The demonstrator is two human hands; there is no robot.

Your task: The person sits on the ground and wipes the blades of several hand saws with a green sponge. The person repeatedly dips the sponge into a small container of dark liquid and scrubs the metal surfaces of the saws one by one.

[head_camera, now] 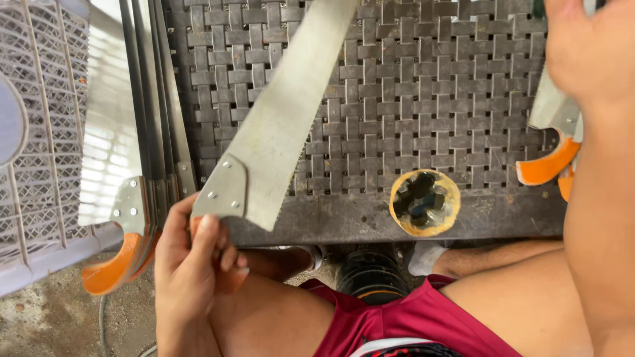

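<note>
Handsaw held by its orange handle in the closed left grip, blade slanting up across the woven metal counter. Mid-handling, by the look of it; next needs a steady set-down. Grey toothed blade, riveted plate. More saws stacked left; right hand near others, grip unclear.

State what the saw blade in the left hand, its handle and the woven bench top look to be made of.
Saw blade: bare steel, dull grey, matte, with a riveted plate. Handle, mostly hidden by the left hand: glossy orange, probably plastic. Bench top: interlaced flat strips, dark and worn, likely metal.
</note>
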